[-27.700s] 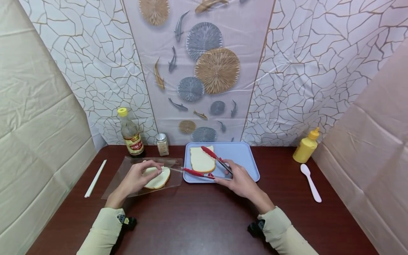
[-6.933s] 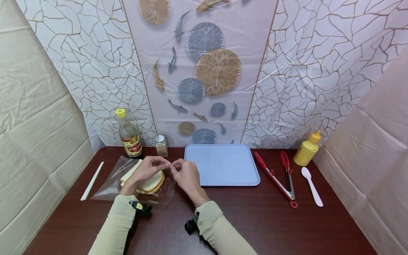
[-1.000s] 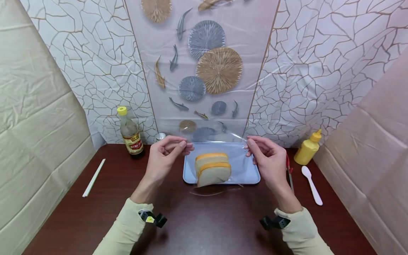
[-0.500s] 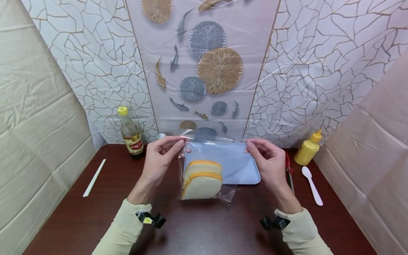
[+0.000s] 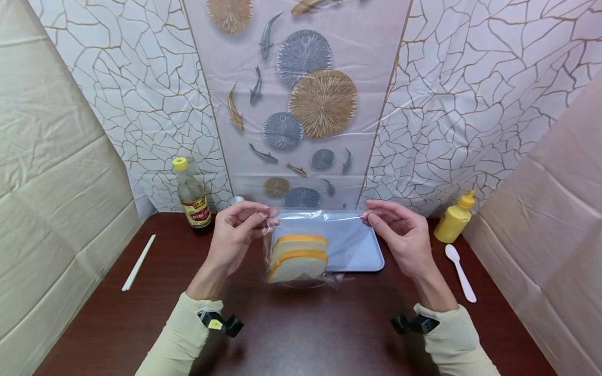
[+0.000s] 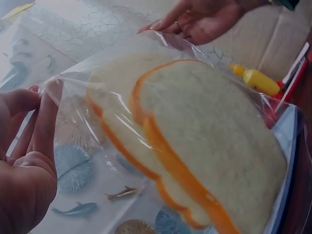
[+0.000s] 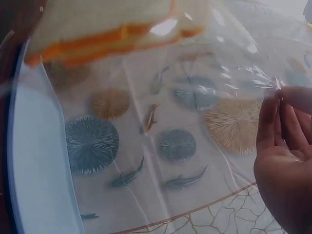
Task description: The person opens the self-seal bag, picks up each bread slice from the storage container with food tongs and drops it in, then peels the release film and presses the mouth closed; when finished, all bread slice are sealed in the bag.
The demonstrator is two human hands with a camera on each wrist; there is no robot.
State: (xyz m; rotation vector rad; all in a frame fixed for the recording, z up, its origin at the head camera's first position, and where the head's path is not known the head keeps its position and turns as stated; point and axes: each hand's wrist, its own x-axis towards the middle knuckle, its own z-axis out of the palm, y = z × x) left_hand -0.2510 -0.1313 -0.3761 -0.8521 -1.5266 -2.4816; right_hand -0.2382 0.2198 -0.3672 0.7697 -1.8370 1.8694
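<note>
Left hand: the left hand (image 5: 233, 236) pinches the bag's (image 5: 310, 250) top left corner between thumb and fingertips — fingers together, clamped on the plastic.
Right hand: the right hand (image 5: 400, 237) pinches the top right corner the same way, so the upper edge is pulled taut between the two.
Bag: clear, hanging in the air above the near edge of the tray (image 5: 362, 250), just off the table (image 5: 301, 329).
Bread: two slices (image 5: 297, 257) with orange crusts lie at the bottom of the bag — their weight probably keeps the plastic hanging straight.
Table: dark red-brown wood; a sauce bottle (image 5: 191, 195) and a white stick (image 5: 138, 262) on the left, a yellow squeeze bottle (image 5: 453, 217) and a white spoon (image 5: 460, 272) on the right.
Room: crackle-pattern sheets behind, a fish-and-disc panel in the middle, beige cloth at both sides.
</note>
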